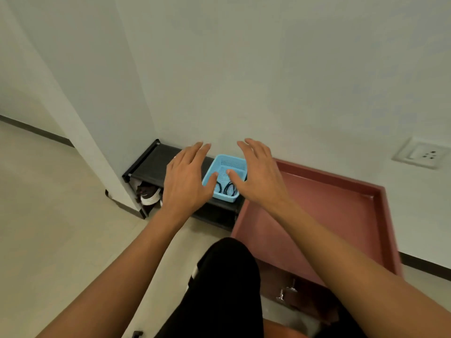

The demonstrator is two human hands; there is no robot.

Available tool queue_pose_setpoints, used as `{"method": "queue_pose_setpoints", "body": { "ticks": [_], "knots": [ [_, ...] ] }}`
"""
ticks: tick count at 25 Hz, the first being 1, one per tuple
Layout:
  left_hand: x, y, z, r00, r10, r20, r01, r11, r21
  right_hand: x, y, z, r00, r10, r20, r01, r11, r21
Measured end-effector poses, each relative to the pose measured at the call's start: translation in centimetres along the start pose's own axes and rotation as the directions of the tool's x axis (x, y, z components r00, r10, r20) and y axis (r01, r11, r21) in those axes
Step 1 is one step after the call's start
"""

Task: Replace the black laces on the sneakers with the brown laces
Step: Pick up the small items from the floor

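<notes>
We record both hands held out palm-down over a light blue basket [228, 163], one to each side. The left hand [185, 181] sits over the basket's left edge, its fingers [195, 152] straight and spread, holding nothing. The right hand [258, 176] sits over the right edge, its fingers [256, 148] likewise spread and empty, with the thumb reaching across the basket's interior. We cannot tell whether either hand touches the basket or only hovers above it. The basket stands on the top shelf of a low black shoe rack [153, 158] set against the white wall. Dark coiled laces [229, 188] lie in the near end of the basket, partly hidden by the thumbs; their exact colour is hard to judge. On the rack's lower shelf, at its left end, we note one sneaker [150, 195] with a white sole and dark upper; most of that shelf is in shadow. Just right of the rack is a reddish desk [336, 215] with a raised rim. A wall socket [422, 154] is mounted to the far right. A knee in black trousers [227, 276] shows at the bottom centre.
</notes>
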State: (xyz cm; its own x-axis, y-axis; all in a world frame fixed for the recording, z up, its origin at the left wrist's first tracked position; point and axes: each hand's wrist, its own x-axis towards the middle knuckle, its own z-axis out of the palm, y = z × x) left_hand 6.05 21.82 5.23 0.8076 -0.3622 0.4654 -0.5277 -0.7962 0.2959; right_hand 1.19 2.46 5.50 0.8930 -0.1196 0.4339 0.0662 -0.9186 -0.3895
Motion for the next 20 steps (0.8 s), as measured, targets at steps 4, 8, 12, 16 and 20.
{"method": "queue_pose_setpoints", "body": {
  "ticks": [4,8,12,16,20],
  "knots": [
    [0.8,7.8,-2.8,0.99,0.139,-0.036,-0.141,0.987,-0.075,-3.1,1.8,-8.6,0.989,0.066,-0.135,-0.07,0.997,-0.027],
    [0.9,12.7,-4.1,0.975,0.215,-0.051,-0.22,0.971,-0.098,-5.6,2.6,-13.0,0.972,0.104,-0.21,-0.111,0.993,-0.025],
    [1.5,14.5,-5.5,0.966,0.241,-0.09,-0.249,0.964,-0.096,-6.5,2.7,-14.7,0.962,0.128,-0.241,-0.135,0.991,-0.01],
    [1.2,14.5,-6.0,0.965,0.247,-0.088,-0.255,0.963,-0.086,-6.5,2.1,-14.9,0.959,0.133,-0.25,-0.133,0.991,0.017],
    [1.3,14.4,-6.3,0.963,0.252,-0.098,-0.261,0.96,-0.097,-6.7,1.4,-15.1,0.957,0.136,-0.255,-0.137,0.99,0.015]
  ]
}}
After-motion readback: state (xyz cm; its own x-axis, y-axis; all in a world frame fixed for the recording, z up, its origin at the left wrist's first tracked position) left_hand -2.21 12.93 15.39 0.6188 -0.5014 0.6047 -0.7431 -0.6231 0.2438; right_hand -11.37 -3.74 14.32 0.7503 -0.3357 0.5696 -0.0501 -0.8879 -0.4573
